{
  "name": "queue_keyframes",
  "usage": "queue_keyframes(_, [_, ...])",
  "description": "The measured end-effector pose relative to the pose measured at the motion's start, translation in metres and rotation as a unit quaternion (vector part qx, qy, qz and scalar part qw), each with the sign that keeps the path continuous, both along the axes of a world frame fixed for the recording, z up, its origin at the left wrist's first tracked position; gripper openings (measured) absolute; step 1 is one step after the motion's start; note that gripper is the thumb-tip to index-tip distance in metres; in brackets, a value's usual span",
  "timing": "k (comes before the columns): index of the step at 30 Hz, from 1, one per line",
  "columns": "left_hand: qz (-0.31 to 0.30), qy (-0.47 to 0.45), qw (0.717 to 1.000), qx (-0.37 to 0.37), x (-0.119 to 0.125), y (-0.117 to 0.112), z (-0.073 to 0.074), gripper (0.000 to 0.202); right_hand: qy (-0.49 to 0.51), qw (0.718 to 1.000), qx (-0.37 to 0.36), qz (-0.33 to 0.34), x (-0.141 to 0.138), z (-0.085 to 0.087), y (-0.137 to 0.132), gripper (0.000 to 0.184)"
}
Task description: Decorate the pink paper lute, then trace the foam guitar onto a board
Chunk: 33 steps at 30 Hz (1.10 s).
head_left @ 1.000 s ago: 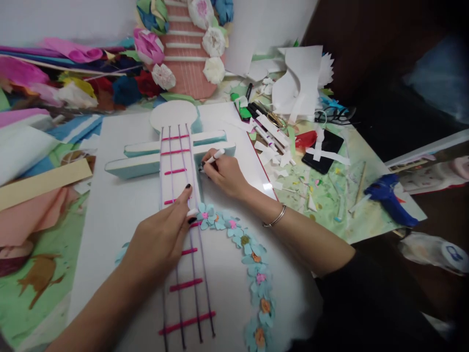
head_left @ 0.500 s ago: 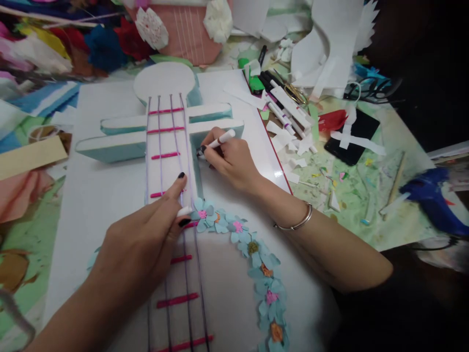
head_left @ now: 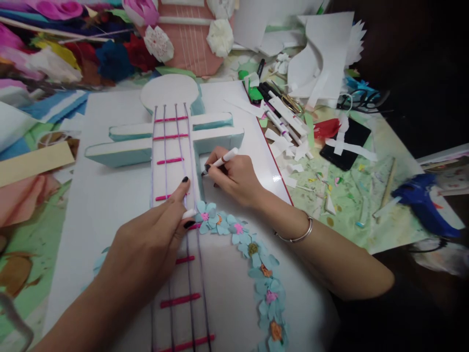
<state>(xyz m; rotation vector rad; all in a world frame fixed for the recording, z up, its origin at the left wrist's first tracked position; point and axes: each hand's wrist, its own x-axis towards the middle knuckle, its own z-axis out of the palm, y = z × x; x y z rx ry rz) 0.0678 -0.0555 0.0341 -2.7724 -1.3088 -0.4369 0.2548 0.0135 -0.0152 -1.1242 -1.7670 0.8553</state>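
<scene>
A white paper-craft guitar (head_left: pixel 169 90) lies on a glossy white board (head_left: pixel 120 195), with purple strings and pink frets down its neck. Light blue paper flowers (head_left: pixel 252 249) with pink, orange and green centres edge its body. My right hand (head_left: pixel 236 178) is closed around a white marker (head_left: pixel 227 157), its tip against the pale blue side of the neck. Across the lower neck rests my left hand (head_left: pixel 150 239), index finger pressed near a fret. A white marker cap (head_left: pixel 189 213) is pinched between its fingers.
Several markers (head_left: pixel 282 120), paper scraps and a black phone (head_left: pixel 346 144) lie on the paint-stained green cover right of the board. Farther right is a blue glue gun (head_left: pixel 427 203). A pink paper instrument (head_left: pixel 190 46) stands behind, with coloured paper flowers (head_left: pixel 113 58) at the back left.
My right hand and the marker have moved slightly down along the neck's side. The whole view has shifted a little; my left hand keeps its place on the neck.
</scene>
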Motion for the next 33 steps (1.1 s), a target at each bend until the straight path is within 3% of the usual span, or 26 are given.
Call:
queue_keyframes(8, [0.017, -0.006, 1.0, -0.017, 0.0, 0.0, -0.002, 0.042, -0.021, 0.998, 0.014, 0.052, 0.003, 0.008, -0.025, 0.007])
queue_keyframes(18, [-0.009, -0.015, 1.0, -0.007, 0.0, 0.001, -0.001, 0.04, 0.026, 0.991, -0.055, 0.115, 0.006, 0.011, -0.038, 0.015])
queue_keyframes(21, [-0.003, -0.011, 1.0, -0.007, 0.001, 0.001, -0.001, 0.039, 0.039, 0.993, -0.057, 0.098, 0.008, 0.012, -0.037, 0.013])
queue_keyframes(27, [0.02, -0.005, 0.999, -0.032, -0.001, -0.002, -0.002, 0.02, 0.114, 0.99, -0.077, -0.024, 0.018, 0.005, -0.034, 0.011])
queue_keyframes(30, [0.022, -0.038, 0.998, -0.047, -0.006, -0.003, -0.004, 0.014, 0.152, 0.98, -0.123, -0.019, 0.019, 0.0, -0.033, 0.011])
queue_keyframes(33, [-0.031, -0.03, 0.997, -0.065, -0.009, -0.003, -0.006, 0.015, 0.157, 0.978, -0.138, -0.002, 0.018, -0.002, -0.034, 0.015])
